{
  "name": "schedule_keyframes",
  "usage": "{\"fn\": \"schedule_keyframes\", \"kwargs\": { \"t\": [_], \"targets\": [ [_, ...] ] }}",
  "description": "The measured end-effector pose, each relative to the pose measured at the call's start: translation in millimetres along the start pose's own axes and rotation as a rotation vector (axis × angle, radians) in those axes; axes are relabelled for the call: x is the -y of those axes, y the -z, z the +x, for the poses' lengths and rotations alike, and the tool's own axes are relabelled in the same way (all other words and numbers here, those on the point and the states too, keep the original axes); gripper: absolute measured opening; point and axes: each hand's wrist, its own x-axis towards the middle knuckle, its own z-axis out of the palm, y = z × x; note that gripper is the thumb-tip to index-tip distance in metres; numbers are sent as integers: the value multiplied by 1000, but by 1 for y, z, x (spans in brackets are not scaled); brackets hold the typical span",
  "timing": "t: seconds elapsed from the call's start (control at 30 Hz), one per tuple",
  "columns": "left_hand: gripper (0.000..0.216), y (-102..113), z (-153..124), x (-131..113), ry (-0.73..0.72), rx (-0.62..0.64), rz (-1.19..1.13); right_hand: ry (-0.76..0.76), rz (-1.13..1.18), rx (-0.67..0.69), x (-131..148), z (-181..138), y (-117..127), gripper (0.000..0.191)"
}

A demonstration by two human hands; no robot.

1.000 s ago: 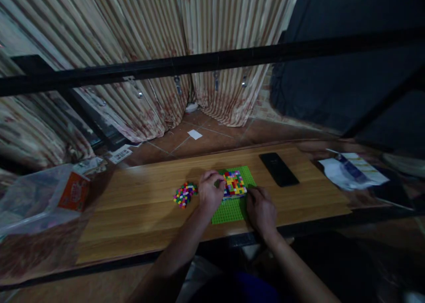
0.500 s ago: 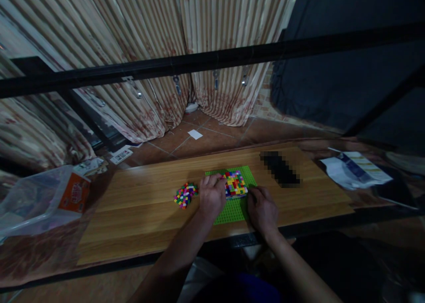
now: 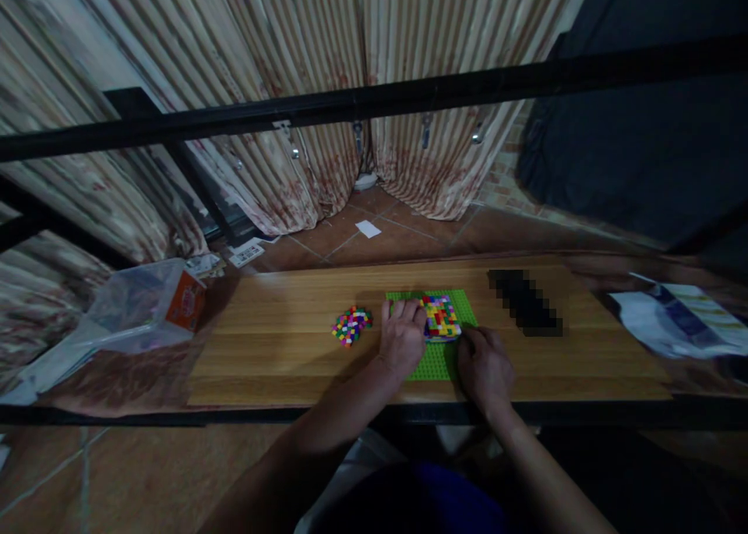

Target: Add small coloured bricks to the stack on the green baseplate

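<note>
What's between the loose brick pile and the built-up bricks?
The head view shows a strip of wooden tabletop, then the left hand over part of the green baseplate.

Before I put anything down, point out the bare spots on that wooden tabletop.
Bare wood shows at the left end of the brown wooden tabletop, up to the pile of small multicoloured bricks, and at its right end, beyond the black pixelated oblong. The green studded baseplate is crowded: the left hand and right hand flank the multicoloured brick block on it.

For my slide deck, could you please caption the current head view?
Left hand and right hand flank a multicoloured toy-brick block on a green studded baseplate.
</note>
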Motion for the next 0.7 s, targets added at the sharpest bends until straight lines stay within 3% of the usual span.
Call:
{"fn": "schedule_keyframes", "kwargs": {
  "t": [0.17, 0.3, 0.47, 0.57, 0.7],
  "targets": [
    [32, 5, -8, -5, 51, 59, -13, 8, 15, 14, 1, 0, 2, 32],
    [47, 9, -18, 3, 93, 34, -74, -2, 10, 14, 0, -1, 1, 32],
    [44, 20, -24, 55, 329, -9, -112, -14, 33, 7, -2, -1, -1, 30],
    [42, 29, -20, 96, 523, 62, -106, -4, 37, -4, -1, -1, 0, 29],
    [42, 33, -10, 128, 509, 208, -158, -15, 32, 9, 0, -1, 1, 28]
  ]
}}
